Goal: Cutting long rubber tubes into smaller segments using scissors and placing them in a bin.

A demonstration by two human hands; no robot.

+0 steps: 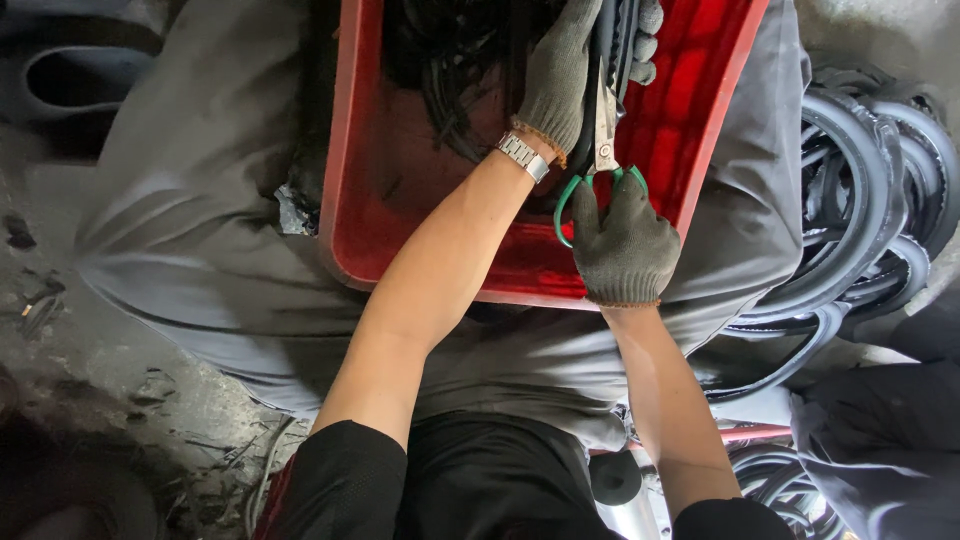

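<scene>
Concrete floor (60,300), dusty and strewn with dark scraps, lies left of the red tray (400,200), which rests across the person's lap on grey trousers (200,220). Inside the tray, toward its far left part, sits a tangle of thin black strips (450,70). The left hand (560,75), in a grey knit glove, reaches into the tray's far middle and is closed around a black rubber strip (607,40), its fingers wrapping over the strip's right side. A metal wristwatch (523,156) and a thin bracelet sit on that wrist, over the tray's middle. Just right of the watch, the scissors (604,130) point away from the person, their pale blades running up along the strip beside the left hand; whether the blades are biting into the rubber I cannot tell. The right hand (622,245), also gloved in grey, is over the tray's near edge, its fingers pushed through the green handle loops and clamped on the scissors. Right of the tray, on the ground, lies a heap of curved black rubber bands (870,200), well apart from both hands. At the near right, below that heap, grey cloth (880,450) shows
</scene>
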